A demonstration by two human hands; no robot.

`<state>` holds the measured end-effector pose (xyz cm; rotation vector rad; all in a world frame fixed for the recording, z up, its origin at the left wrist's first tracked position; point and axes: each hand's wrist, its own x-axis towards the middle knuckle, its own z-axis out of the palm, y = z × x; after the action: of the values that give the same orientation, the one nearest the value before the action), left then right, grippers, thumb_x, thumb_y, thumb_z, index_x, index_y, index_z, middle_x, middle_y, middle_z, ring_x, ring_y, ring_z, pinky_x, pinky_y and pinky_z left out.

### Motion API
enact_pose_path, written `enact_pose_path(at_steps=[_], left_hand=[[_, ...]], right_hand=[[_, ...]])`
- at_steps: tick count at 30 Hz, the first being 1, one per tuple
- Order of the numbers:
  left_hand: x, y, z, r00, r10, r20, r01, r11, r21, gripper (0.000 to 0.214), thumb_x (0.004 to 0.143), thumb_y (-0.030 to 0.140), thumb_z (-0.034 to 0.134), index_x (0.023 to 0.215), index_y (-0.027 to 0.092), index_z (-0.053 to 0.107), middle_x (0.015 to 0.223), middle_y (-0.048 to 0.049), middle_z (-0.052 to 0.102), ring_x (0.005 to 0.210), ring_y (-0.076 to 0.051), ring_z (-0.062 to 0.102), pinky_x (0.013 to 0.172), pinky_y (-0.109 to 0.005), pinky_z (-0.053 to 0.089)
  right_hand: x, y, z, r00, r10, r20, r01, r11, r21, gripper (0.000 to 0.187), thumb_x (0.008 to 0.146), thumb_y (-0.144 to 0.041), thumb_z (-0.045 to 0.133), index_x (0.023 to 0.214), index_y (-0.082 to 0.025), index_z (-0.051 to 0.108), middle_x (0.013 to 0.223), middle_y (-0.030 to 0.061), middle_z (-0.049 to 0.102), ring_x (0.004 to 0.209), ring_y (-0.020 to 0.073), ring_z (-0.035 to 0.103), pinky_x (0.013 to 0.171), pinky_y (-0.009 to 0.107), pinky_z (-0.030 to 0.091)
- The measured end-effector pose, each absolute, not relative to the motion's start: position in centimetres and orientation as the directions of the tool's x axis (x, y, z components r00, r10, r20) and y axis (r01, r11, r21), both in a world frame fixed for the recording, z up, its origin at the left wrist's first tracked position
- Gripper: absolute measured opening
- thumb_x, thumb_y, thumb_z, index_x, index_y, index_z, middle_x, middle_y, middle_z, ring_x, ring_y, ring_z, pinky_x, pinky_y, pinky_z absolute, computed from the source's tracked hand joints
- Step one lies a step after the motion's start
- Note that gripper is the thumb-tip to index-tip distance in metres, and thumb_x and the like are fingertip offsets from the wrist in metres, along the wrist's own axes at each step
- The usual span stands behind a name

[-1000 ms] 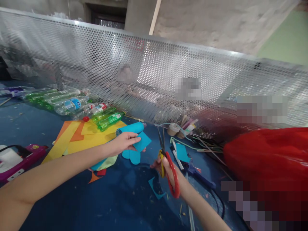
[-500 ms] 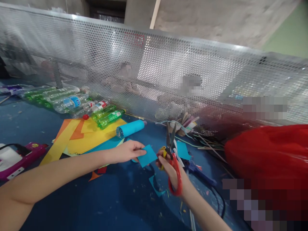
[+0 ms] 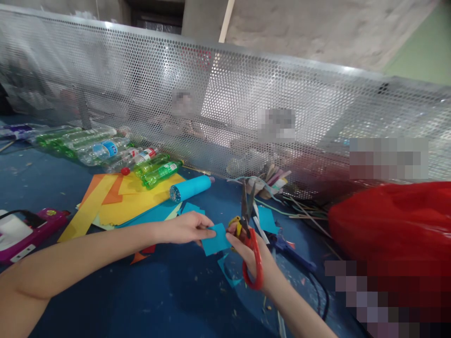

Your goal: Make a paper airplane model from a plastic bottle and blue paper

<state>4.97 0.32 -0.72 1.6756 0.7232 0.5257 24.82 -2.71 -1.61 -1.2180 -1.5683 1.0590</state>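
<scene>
My left hand (image 3: 186, 227) pinches a small square of teal paper (image 3: 216, 239) just above the blue table (image 3: 105, 291). My right hand (image 3: 252, 253) is closed through the red and yellow handles of a pair of scissors (image 3: 248, 230). The blades point up and away, slightly parted, right beside the paper's right edge. A thumb of the right hand touches the paper. More teal scraps (image 3: 268, 219) lie on the table around both hands.
Yellow and orange paper sheets (image 3: 123, 199) and a teal-wrapped bottle (image 3: 190, 188) lie left of centre. Several plastic bottles (image 3: 105, 150) line a perforated metal screen (image 3: 225, 103). A pink device (image 3: 24, 230) sits far left, a red bag (image 3: 391, 230) at right.
My left hand has brought the teal square down and right, from near the wrapped bottle to the scissors. My right hand has turned the scissors blades upward and closed in on the paper.
</scene>
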Motion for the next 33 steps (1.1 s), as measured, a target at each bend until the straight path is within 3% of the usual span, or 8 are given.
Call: enact_pose_path(at_steps=[9, 17, 21, 24, 33], left_hand=[[4.9, 0.3, -0.5, 0.71, 0.704, -0.037, 0.222, -0.173, 0.959, 0.031, 0.081, 0.048, 0.056, 0.076, 0.017, 0.062, 0.068, 0.0003, 0.06, 0.063, -0.012, 0.058, 0.064, -0.023, 0.048], [4.7, 0.4, -1.0, 0.745, 0.667, -0.025, 0.217, -0.207, 0.954, 0.032, 0.084, 0.047, 0.052, 0.08, 0.018, 0.063, 0.067, 0.0007, 0.058, 0.061, -0.012, 0.056, 0.061, -0.023, 0.046], [4.6, 0.5, -0.9, 0.69, 0.724, 0.018, 0.312, -0.319, 0.895, 0.034, 0.078, 0.051, 0.059, 0.089, 0.019, 0.064, 0.068, 0.0015, 0.056, 0.061, -0.012, 0.051, 0.054, -0.021, 0.038], [4.7, 0.5, -0.9, 0.652, 0.756, 0.06, 0.287, -0.319, 0.903, 0.036, 0.075, 0.051, 0.061, 0.089, 0.019, 0.065, 0.076, 0.0004, 0.059, 0.065, -0.012, 0.05, 0.056, -0.022, 0.037], [5.4, 0.0, -1.6, 0.619, 0.779, 0.102, 0.22, -0.296, 0.93, 0.015, 0.076, 0.031, 0.062, 0.077, 0.017, 0.065, 0.071, 0.0013, 0.059, 0.067, -0.012, 0.051, 0.059, -0.021, 0.038]], right_hand=[[24.5, -3.0, -1.0, -0.137, 0.979, 0.153, 0.304, 0.189, -0.934, 0.03, 0.069, -0.047, 0.066, 0.075, -0.021, 0.051, 0.076, 0.0021, 0.056, 0.073, 0.019, 0.055, 0.071, 0.03, 0.046], [24.3, -2.8, -1.6, -0.105, 0.987, 0.119, 0.195, 0.138, -0.971, 0.033, 0.062, -0.041, 0.072, 0.072, -0.022, 0.047, 0.07, -0.0011, 0.052, 0.067, 0.016, 0.054, 0.068, 0.029, 0.047], [24.1, -3.2, -1.5, -0.155, 0.982, 0.104, 0.176, 0.131, -0.976, 0.03, 0.064, -0.036, 0.071, 0.074, -0.022, 0.047, 0.071, -0.0017, 0.051, 0.066, 0.0144, 0.053, 0.066, 0.027, 0.046], [24.0, -3.5, -1.9, -0.207, 0.97, 0.128, 0.23, 0.175, -0.957, 0.024, 0.069, -0.033, 0.066, 0.075, -0.022, 0.046, 0.07, -0.0029, 0.05, 0.062, 0.0124, 0.051, 0.061, 0.024, 0.044], [23.6, -3.8, -2.9, -0.285, 0.943, 0.171, 0.231, 0.241, -0.943, 0.016, 0.075, -0.027, 0.06, 0.077, -0.021, 0.045, 0.071, -0.0037, 0.046, 0.061, 0.0106, 0.046, 0.056, 0.021, 0.039]])
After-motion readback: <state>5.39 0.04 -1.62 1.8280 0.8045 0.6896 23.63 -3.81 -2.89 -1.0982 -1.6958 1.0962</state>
